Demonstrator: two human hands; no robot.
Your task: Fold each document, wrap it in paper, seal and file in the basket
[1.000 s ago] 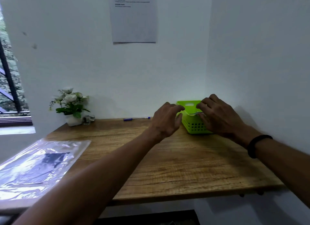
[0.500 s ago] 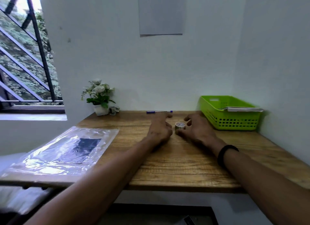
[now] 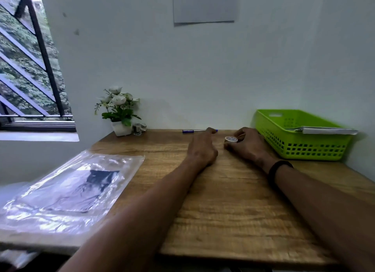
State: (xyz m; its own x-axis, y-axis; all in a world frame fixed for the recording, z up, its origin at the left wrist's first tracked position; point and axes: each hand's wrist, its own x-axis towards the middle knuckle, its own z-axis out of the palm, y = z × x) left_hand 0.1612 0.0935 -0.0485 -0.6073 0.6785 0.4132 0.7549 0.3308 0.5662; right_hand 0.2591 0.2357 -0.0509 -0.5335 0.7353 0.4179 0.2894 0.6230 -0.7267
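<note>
A green plastic basket (image 3: 272,127) stands at the table's far right against the wall. A white wrapped packet (image 3: 328,130) lies in it, sticking out over the right rim. My right hand (image 3: 250,148) rests on the table left of the basket, and its fingers curl round a small roll of tape (image 3: 231,139). My left hand (image 3: 203,150) lies beside it on the wood with relaxed fingers and holds nothing; its forefinger reaches toward a blue pen (image 3: 189,131). A clear plastic sleeve with sheets of paper (image 3: 69,186) lies at the table's left end.
The wooden table (image 3: 233,215) meets walls at the back and right. A small pot of white flowers (image 3: 119,111) and a little glass object (image 3: 139,128) stand at the back left corner. A window with bars is on the left.
Both hands have left the basket and come down onto the table's middle. The packet now lies in the basket. My right hand has closed on the tape roll.
</note>
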